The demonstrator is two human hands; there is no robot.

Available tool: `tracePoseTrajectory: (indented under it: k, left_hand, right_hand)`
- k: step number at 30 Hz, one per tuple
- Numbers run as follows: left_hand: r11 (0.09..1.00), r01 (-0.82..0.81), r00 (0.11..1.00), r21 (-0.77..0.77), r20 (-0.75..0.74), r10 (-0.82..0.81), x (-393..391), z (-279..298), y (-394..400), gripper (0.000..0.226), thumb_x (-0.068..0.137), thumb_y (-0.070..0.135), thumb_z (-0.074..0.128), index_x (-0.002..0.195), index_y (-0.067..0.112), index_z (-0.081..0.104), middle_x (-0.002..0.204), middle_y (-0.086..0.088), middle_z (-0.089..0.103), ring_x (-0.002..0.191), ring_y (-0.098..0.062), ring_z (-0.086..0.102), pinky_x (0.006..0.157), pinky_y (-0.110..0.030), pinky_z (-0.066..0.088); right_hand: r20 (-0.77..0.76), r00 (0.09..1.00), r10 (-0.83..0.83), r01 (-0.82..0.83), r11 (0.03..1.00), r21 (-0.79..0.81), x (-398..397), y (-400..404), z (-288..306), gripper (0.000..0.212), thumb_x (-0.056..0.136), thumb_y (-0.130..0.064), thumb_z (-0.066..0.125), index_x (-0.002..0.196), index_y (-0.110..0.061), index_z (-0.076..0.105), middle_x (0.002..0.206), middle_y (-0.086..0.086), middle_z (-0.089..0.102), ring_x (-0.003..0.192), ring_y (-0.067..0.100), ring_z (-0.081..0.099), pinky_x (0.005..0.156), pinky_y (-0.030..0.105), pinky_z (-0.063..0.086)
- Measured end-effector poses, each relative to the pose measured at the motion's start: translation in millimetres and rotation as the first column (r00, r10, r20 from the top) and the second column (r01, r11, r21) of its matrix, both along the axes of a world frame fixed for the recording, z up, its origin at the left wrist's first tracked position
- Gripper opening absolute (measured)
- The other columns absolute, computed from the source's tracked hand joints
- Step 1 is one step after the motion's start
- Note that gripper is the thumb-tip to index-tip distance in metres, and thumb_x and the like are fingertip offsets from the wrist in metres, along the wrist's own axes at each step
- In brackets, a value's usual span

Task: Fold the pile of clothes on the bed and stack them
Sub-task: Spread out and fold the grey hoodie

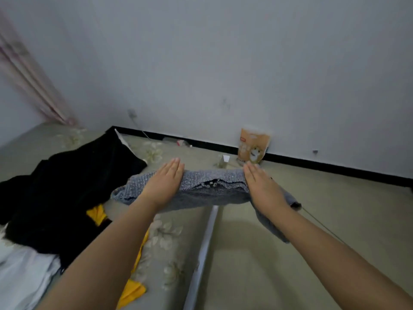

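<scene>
A grey knitted garment hangs folded between my two hands above the bed's right edge. My left hand holds its left part, fingers straight across the top and thumb hidden below. My right hand holds the right part the same way, and a loose end of the knit droops under my right forearm. On the bed, to the left, lies a pile: a large black garment, a yellow one poking out from beneath it, and a white one at the lower left.
The bed has a pale floral sheet and a white edge strip. Bare floor lies to its right. An orange bag leans on the wall by the black skirting. A pink curtain hangs at the far left.
</scene>
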State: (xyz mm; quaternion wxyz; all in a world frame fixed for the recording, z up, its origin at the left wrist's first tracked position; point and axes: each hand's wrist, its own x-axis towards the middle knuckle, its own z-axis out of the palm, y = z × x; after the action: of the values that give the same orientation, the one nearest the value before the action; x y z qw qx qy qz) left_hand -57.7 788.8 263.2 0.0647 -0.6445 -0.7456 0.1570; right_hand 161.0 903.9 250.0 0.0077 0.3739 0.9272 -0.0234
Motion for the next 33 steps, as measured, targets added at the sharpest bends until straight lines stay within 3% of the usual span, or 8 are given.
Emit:
tracePoseTrajectory:
  k: [7, 21, 27, 33]
  left_hand:
    - [0.988, 0.018, 0.998, 0.155, -0.063, -0.009, -16, 65, 159, 0.065, 0.093, -0.011, 0.029, 0.142, -0.005, -0.013, 0.151, -0.025, -0.014, 0.142, -0.031, -0.008, 0.115, -0.035, -0.003]
    - [0.983, -0.027, 0.999, 0.182, -0.021, 0.031, -152, 134, 484, 0.07, 0.088, -0.017, 0.03, 0.143, -0.004, -0.011, 0.152, -0.022, -0.012, 0.143, -0.029, -0.007, 0.115, -0.033, -0.001]
    - [0.97, -0.138, 0.989, 0.2, -0.032, 0.147, -212, 131, 588, 0.073, 0.085, -0.019, 0.029, 0.143, -0.004, -0.012, 0.152, -0.022, -0.014, 0.143, -0.029, -0.009, 0.115, -0.032, -0.003]
    - [0.903, -0.391, 0.918, 0.179, 0.015, 0.395, -275, 107, 651, 0.065, 0.092, -0.011, 0.027, 0.143, -0.004, -0.012, 0.152, -0.022, -0.013, 0.143, -0.029, -0.008, 0.115, -0.032, -0.003]
  right_hand:
    - [-0.032, 0.998, -0.049, 0.053, 0.988, 0.145, -17, 153, 67, 0.065, 0.091, 0.01, 0.025, 0.145, -0.001, -0.011, 0.154, 0.014, -0.011, 0.144, 0.024, -0.005, 0.115, 0.03, -0.002]
    - [0.007, 0.999, -0.037, 0.035, 0.98, 0.197, -155, 473, 147, 0.068, 0.088, 0.014, 0.025, 0.145, -0.001, -0.007, 0.155, 0.015, -0.006, 0.144, 0.022, 0.0, 0.116, 0.03, 0.002]
    - [0.029, 0.998, 0.062, -0.068, 0.959, 0.275, -226, 602, 149, 0.059, 0.093, 0.005, 0.02, 0.145, 0.0, -0.009, 0.154, 0.016, -0.01, 0.144, 0.023, -0.004, 0.116, 0.031, -0.001]
    - [0.096, 0.945, 0.312, -0.327, 0.905, 0.272, -328, 713, 136, 0.059, 0.093, 0.004, 0.02, 0.145, 0.001, -0.009, 0.154, 0.016, -0.01, 0.144, 0.024, -0.004, 0.116, 0.032, -0.001]
